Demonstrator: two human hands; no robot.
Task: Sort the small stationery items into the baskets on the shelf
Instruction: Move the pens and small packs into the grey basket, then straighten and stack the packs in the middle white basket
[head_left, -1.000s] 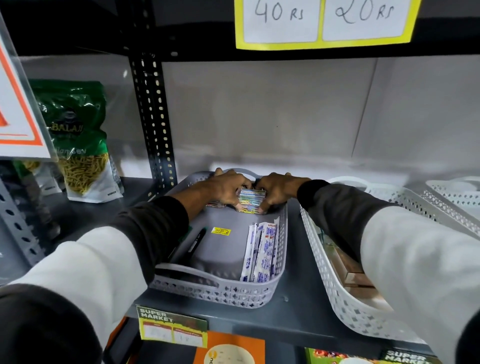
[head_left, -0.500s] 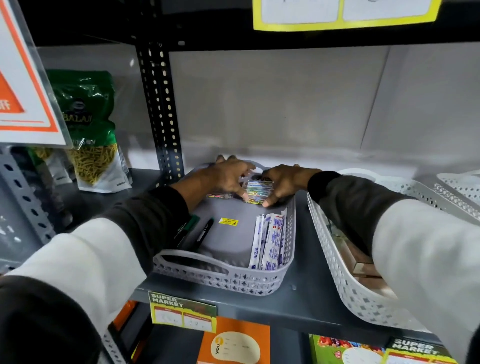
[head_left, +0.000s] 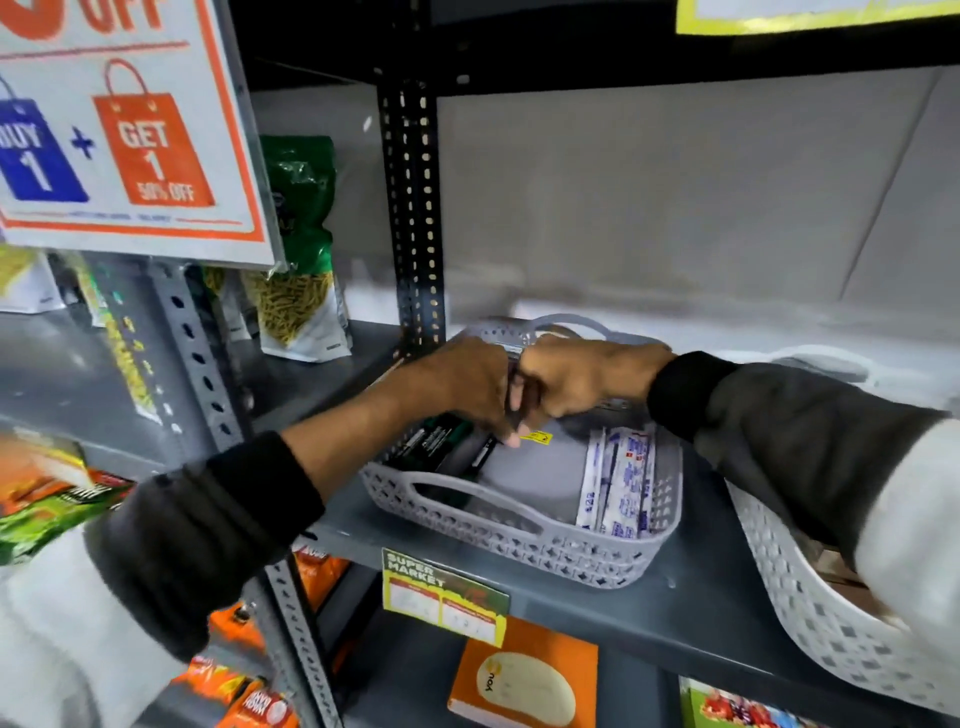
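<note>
Stationery items lie in the grey basket (head_left: 519, 540) on the shelf (head_left: 691, 613), directly under and in front of our hands: white-and-blue packets (head_left: 618, 483) below the right wrist along the basket's right wall, dark pens (head_left: 441, 447) below the left wrist along its left wall, and a small yellow label (head_left: 537, 438) on the floor just beneath the left fingertips. We find the left hand (head_left: 467, 384) and right hand (head_left: 576, 379) pressed knuckle to knuckle above the basket's far half, both curled closed; whatever they enclose is hidden, so we cannot tell what, if anything, they grip. A second, paler basket (head_left: 831, 623) sits beyond the right forearm, its rim close to the sleeve. Risks, in our judgement: a small piece concealed between the hands could slip out and land among the wrong group; the right sleeve could drag the packets or nudge the neighbouring basket; and the left wrist, drawing back, could roll the pens.
</note>
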